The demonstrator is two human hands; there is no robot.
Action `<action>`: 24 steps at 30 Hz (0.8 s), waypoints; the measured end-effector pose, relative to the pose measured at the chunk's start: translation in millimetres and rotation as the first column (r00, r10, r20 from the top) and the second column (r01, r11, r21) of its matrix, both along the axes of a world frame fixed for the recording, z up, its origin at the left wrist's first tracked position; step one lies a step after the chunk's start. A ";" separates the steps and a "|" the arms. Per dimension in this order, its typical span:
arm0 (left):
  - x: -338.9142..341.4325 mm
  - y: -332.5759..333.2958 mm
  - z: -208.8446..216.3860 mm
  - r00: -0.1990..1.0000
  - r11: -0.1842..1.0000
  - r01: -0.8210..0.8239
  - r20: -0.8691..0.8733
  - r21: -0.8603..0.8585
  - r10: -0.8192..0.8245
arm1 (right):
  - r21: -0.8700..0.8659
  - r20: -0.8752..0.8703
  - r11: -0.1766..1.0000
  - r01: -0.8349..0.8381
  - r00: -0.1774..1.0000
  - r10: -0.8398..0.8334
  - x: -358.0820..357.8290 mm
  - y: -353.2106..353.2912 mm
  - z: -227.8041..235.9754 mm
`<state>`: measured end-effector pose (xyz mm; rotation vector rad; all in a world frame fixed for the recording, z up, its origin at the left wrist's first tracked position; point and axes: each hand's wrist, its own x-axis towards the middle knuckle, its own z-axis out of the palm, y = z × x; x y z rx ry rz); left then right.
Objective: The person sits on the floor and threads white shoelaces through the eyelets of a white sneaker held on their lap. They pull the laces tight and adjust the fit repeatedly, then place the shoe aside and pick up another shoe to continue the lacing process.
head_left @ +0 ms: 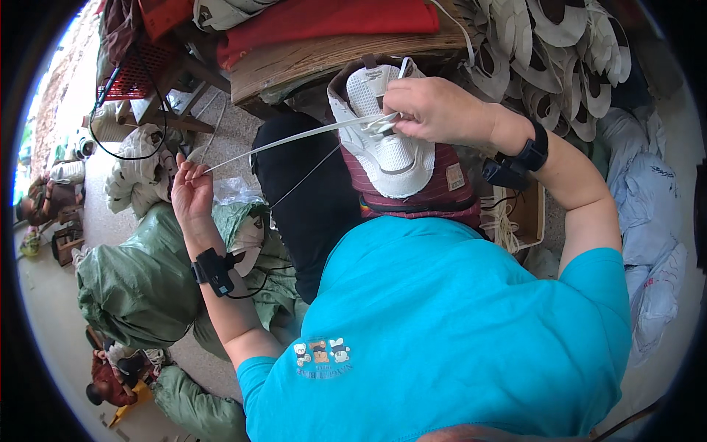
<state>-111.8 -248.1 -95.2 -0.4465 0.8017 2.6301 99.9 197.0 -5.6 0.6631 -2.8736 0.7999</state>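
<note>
A white mesh shoe upper [401,163] lies across my lap on a dark red striped cloth [346,179], its toe towards me. From its eyelets a flat white shoelace [294,136] runs taut to the left. My left hand [193,190], raised out at the left, pinches the far end of that lace. Close over the eyelet rows, my right hand [434,110] is closed on the lace near the shoe's tongue [366,85]. A second length of lace stands up just above the right fingers. The right fingertips partly cover the eyelets.
Ahead stands a wooden bench [294,62] with red cloth [331,29] on it. Many shoe uppers [545,44] hang at the far right. An open box of white laces [504,225] sits right of my lap. Green sacks [136,276] lie left; pale bags [648,214] line the right.
</note>
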 end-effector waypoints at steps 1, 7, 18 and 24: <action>-2.5 -5.9 -0.2 1.000 1.000 0.014 -0.010 -0.003 -0.014 | 0.034 -0.098 0.999 0.018 0.995 -0.015 0.8 -0.8 -0.7; -33.6 -55.1 -0.1 0.983 0.974 -0.178 -0.065 -0.142 0.170 | 0.188 -0.423 0.976 0.110 0.906 -0.021 15.7 -7.2 -14.2; -35.1 -41.6 -19.4 0.987 0.986 -0.146 -0.075 -0.081 0.140 | -0.545 0.393 0.729 0.413 0.894 -0.213 38.8 16.8 21.8; -32.9 -70.7 -11.7 0.987 0.993 -0.113 -0.115 -0.030 0.109 | -0.436 0.327 0.768 0.469 0.878 -0.350 35.2 38.5 34.7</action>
